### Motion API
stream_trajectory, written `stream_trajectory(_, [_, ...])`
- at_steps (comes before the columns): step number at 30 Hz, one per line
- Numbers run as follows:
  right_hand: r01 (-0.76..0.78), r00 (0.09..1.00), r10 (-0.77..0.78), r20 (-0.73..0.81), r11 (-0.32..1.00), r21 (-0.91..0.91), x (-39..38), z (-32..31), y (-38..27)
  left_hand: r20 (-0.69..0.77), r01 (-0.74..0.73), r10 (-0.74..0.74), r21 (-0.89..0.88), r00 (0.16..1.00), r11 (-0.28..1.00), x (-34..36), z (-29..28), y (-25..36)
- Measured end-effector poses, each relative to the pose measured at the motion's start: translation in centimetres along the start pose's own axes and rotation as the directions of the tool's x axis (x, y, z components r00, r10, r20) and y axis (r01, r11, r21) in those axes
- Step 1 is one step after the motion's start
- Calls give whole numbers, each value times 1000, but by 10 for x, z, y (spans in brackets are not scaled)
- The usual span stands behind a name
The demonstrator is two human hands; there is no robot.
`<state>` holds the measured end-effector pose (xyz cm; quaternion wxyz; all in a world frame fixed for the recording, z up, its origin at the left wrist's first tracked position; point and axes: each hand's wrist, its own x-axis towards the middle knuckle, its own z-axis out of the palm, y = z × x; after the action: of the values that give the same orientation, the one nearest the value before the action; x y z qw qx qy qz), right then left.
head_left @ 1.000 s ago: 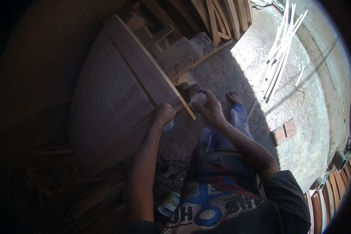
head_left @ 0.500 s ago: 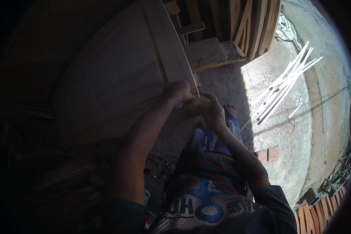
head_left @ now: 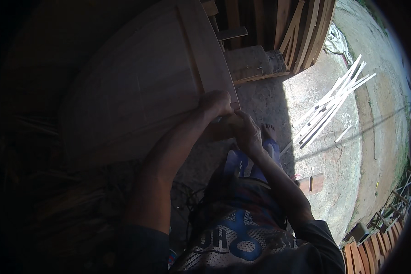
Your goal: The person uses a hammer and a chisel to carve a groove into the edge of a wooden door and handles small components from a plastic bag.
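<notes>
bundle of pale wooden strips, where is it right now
In the head view the bundle of pale wooden strips lies on the sunlit concrete ground, right of the person's hands and beyond a brick.

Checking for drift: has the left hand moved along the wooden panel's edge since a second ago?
Cannot tell: the left hand grips the wooden panel at its corner edge as before; the camera itself shifted.

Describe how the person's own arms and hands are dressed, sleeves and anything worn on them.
Both forearms are bare. The left hand and right hand wear no gloves. Dark sleeves cover the upper arms to about the elbows. Any ring or watch is too dim to tell.
</notes>
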<state>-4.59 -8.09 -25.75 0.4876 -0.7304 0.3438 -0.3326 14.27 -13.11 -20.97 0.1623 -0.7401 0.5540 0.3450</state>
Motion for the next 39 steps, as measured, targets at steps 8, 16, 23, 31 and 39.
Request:
stream_trajectory(8, [13, 999, -9, 45, 997, -72, 2, 5, -6, 18, -12, 12, 2, 1000, 1000, -2, -4, 1])
stream_trajectory(16, [3, 1000, -1, 28, 997, -77, 1, 0, -11, 4, -16, 16, -15, 1000, 1000, 6, 5, -6])
stream_trajectory(23, [21, 1000, -22, -15, 993, -115, 2, -10, -7, 43, -42, 45, -58, 998, 997, -2, -3, 1])
stream_trajectory(31, [-36, 999, 35, -11, 989, -141, 4, -23, -9, 3, -63, 63, -54, 998, 997, 0, 1, -2])
stream_trajectory(39, [-59, 998, 58, -11, 992, -111, 3, -31, -6, 7, -57, 58, -78, 998, 995, -1, 2, -1])
